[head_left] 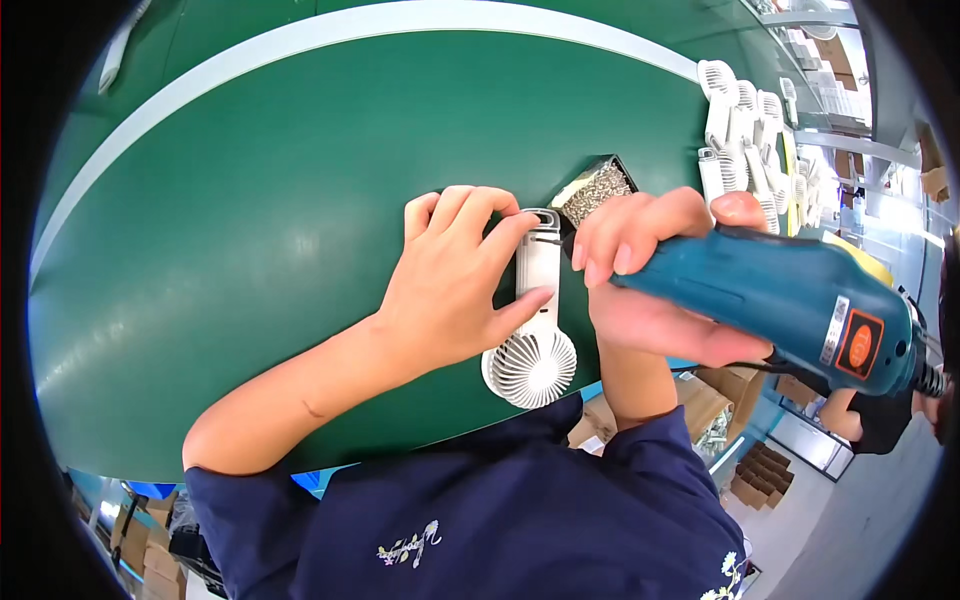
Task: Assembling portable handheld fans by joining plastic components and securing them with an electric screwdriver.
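On the green table lies a white handheld fan [540, 275], its round grille toward me and its handle pointing away. My left hand [450, 265] steadies it, fingertips at the handle's far end and thumb on the lower handle. In my right hand [650, 260] is a teal electric screwdriver [775, 300], tilted so its front end is beside the fan handle's far end. The fingers hide its tip, so I cannot tell whether it touches the fan. Just beyond that hand stands a small black box [617, 163] full of tiny metal screws [600, 192].
Several more white handheld fans [740, 130] lie piled at the table's far right. A pale strip [440, 15] curves along the far side of the green table [250, 230]. Cardboard boxes [735, 390] stand below the table at the right, near another person's arm [840, 415].
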`<act>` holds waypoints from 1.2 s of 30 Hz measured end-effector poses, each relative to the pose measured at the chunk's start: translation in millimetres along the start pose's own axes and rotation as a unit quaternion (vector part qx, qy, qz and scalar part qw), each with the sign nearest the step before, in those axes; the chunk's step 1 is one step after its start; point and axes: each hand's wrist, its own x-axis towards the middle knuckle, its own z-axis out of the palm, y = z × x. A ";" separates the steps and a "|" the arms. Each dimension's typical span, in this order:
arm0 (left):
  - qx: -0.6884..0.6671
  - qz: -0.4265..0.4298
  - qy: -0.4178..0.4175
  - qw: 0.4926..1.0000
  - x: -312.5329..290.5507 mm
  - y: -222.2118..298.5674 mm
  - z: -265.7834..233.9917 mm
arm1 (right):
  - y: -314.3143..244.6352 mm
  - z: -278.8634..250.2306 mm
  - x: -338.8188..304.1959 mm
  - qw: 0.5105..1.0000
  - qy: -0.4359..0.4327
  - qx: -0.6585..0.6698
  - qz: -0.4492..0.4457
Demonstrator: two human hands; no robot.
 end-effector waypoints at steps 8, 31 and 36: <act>0.006 0.002 -0.001 1.000 -0.6 0.2 0.5 | 6.2 -2.5 -0.9 0.999 -0.028 -0.031 0.021; 0.199 0.236 -0.254 0.917 9.7 41.9 -30.2 | -108.1 -52.3 -108.6 0.940 0.323 -0.083 -0.068; 0.204 0.277 -0.338 0.876 26.8 53.2 -33.8 | -127.5 -64.5 -141.7 0.909 0.406 -0.020 -0.090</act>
